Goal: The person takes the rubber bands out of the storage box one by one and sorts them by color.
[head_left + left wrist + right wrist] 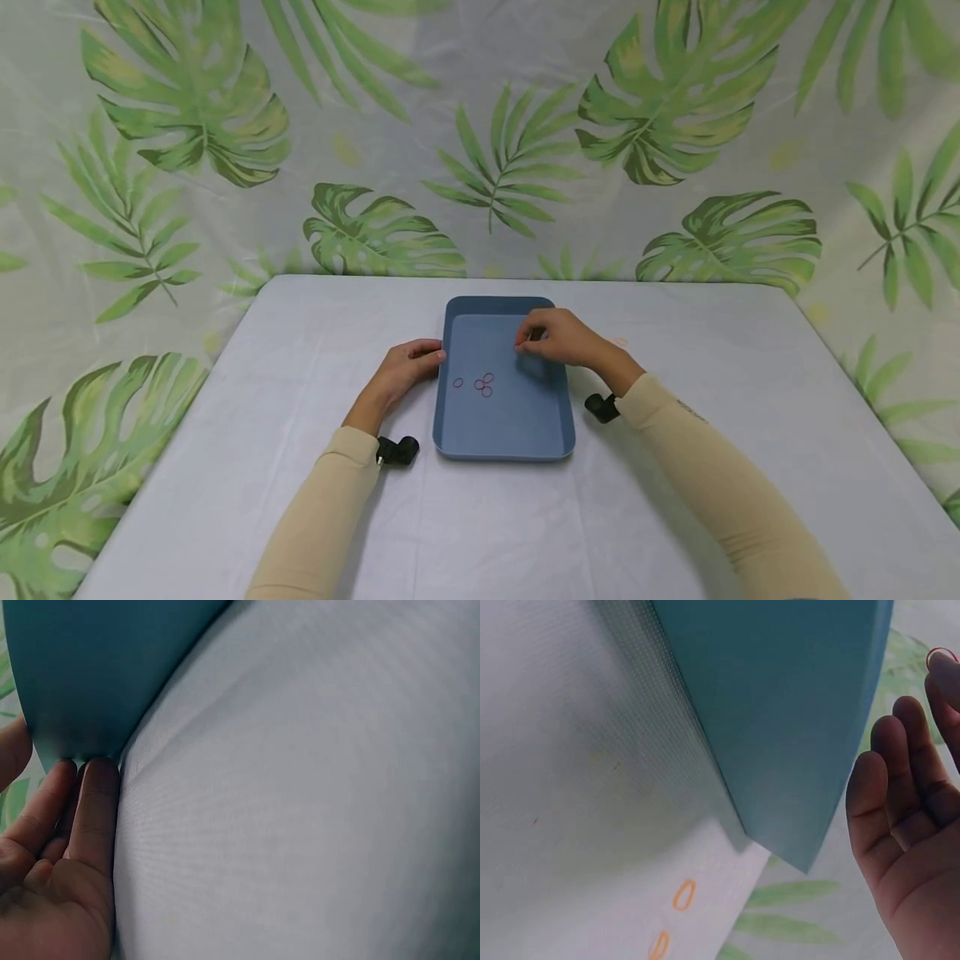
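Over the right part of a blue tray (525, 425), my right hand (555, 335) pinches a thin red rubber band (943, 651) between thumb and index finger. The other right-hand fingers are bent loosely in the right wrist view. Outside the tray's left wall, my left hand (405, 368) rests with its fingertips on the wall and its thumb by the rim. Those left fingers (97, 810) look nearly straight. Inside the tray lie a single red rubber band (458, 382) and a touching cluster of three red rubber bands (487, 391).
To the right of the tray, two orange rubber bands (684, 895) lie on the white-covered table (247, 417). A leaf-patterned cloth (495, 167) hangs behind the table. Black wrist cameras (397, 451) sit at both cuffs.
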Motion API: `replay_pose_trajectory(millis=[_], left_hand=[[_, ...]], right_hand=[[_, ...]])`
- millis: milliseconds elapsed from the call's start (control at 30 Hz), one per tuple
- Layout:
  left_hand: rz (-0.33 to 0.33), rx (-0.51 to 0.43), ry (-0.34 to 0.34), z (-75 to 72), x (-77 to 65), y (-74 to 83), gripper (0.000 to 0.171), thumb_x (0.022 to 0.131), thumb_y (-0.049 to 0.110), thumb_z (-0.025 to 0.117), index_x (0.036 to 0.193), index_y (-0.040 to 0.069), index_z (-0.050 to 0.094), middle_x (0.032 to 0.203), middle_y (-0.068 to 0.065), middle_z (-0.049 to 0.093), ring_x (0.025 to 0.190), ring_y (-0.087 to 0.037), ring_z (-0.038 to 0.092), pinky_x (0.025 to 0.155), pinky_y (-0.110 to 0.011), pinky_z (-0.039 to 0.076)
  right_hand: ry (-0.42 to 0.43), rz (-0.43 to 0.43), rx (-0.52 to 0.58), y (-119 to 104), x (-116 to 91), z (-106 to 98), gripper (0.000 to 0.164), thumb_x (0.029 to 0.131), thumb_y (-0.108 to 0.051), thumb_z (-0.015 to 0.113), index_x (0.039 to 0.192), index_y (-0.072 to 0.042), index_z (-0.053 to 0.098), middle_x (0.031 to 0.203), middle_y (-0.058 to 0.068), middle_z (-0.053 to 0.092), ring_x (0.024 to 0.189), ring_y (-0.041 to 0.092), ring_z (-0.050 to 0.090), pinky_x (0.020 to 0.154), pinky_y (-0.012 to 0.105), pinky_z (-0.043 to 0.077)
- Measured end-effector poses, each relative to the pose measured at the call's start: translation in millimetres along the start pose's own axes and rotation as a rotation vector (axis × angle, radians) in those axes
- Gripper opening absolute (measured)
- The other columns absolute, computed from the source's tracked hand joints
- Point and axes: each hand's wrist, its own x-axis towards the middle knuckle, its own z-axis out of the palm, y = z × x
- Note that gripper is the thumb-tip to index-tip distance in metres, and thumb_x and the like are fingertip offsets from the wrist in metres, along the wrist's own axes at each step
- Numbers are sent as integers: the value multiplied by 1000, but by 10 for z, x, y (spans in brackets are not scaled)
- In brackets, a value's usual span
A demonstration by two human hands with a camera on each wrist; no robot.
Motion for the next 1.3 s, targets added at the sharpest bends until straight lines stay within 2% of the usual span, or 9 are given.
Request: replay_pose_trajectory(millis=[267,500,667,867,1000,1133,1300], left_hand=[[-5,6,4,-11,22,-12,45,94,19,68,135,5,60,137,-16,61,119,-21,62,108,-39,49],[-2,-6,3,-4,38,-7,44,94,17,67,135,3,59,137,-17,62,114,-17,63,106,-36,51],[-7,-11,6,5,32,-7,44,94,17,67,135,3,59,137,-18,61,116,-19,63,107,-37,50],[-3,-11,0,9,27,-6,45,94,17,66,136,3,58,138,-18,60,118,-21,62,107,-38,50],[4,-15,-6,1,14,-8,45,94,17,67,136,3,58,139,-18,60,121,-22,61,109,-39,49],[5,-13,-4,-4,11,-4,45,94,17,67,136,4,59,139,-17,60,122,-24,61,110,-40,48],[-3,-7,-2,-6,15,-6,44,94,18,67,135,4,59,138,-17,61,118,-21,62,108,-39,49]], right_hand=[[11,-20,29,-3,-163,-123,8,92,-20,72,89,-12,74,93,0,70,84,14,58,75,30,53],[56,-11,45,79,-354,-272,7,91,-15,72,96,-10,73,96,2,70,85,14,61,76,30,55],[96,54,9,236,-535,-401,9,92,-13,71,99,-8,73,98,2,70,86,13,62,76,29,55],[126,180,-35,455,-797,-619,8,94,-16,68,99,-11,72,101,5,70,89,14,62,78,30,54],[146,218,-62,572,-949,-737,11,95,-18,68,100,-9,73,102,7,70,87,9,62,77,27,54],[163,253,-64,645,-1036,-799,14,95,-19,68,101,-7,73,102,9,71,86,6,62,74,27,53],[159,284,-58,688,-1075,-792,16,95,-18,68,102,-5,72,102,11,71,88,14,64,70,28,52]])
